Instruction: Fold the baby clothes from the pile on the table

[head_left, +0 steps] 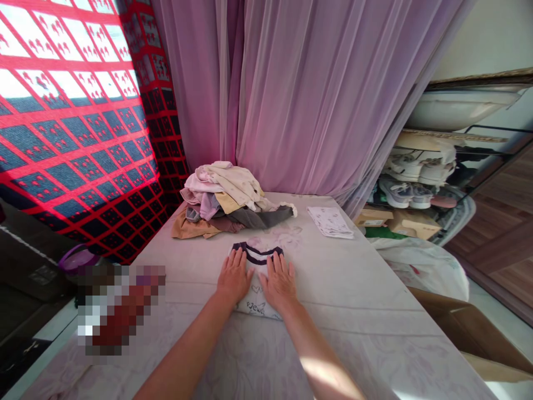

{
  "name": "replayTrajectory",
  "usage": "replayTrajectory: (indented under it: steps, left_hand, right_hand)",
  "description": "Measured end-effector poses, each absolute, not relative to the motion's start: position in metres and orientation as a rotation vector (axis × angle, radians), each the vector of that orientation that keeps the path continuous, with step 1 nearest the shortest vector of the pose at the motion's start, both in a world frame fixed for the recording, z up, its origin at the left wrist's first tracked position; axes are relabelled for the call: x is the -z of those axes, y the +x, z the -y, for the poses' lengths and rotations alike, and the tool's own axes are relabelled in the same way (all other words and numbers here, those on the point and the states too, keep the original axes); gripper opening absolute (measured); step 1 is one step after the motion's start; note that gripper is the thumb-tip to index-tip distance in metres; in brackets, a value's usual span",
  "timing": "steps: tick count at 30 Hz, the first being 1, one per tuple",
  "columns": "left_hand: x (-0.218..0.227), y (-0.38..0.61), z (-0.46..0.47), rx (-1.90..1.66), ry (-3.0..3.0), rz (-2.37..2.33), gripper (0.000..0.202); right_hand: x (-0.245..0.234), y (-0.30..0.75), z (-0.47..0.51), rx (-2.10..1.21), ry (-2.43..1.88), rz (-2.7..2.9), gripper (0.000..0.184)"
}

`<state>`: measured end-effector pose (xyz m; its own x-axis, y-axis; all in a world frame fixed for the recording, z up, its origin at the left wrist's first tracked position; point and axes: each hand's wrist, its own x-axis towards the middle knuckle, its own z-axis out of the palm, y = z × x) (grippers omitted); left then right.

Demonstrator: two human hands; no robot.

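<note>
A white shirt (pixel 257 289) with a dark neckband and black printed lettering lies folded on the cloth-covered table (pixel 353 283). Both palms rest flat on it, one to each side. My left hand (pixel 235 278) has its fingers stretched toward the collar on the left. On the right half, my right hand (pixel 280 282) lies with fingers spread, their tips by the neckband. Neither hand grips the fabric. Beyond the shirt sits a heap of loose clothes (pixel 233 194) in pink, cream, brown and dark grey.
A folded white patterned cloth (pixel 330 222) lies at the back right of the table. Purple curtains (pixel 300 100) hang behind. To the right stand a rack with shoes (pixel 406 193) and an open cardboard box (pixel 478 333). A pixelated patch covers the left table edge.
</note>
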<state>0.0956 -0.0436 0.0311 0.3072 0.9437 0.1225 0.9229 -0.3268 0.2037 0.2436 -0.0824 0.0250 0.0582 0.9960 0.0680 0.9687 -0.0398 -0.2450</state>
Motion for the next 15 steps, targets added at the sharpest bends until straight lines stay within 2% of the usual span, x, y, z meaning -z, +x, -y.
replayTrajectory:
  steps: [6,15]
  left_hand:
    - [0.0,0.094,0.04,-0.338,2.481,-1.841,0.061]
    - [-0.017,0.097,0.053,-0.376,2.488,-1.876,0.051]
  right_hand:
    - [-0.008,0.249,0.075,-0.291,-2.139,2.009,0.064]
    - [-0.026,0.244,0.088,-0.197,-2.122,1.991,0.054]
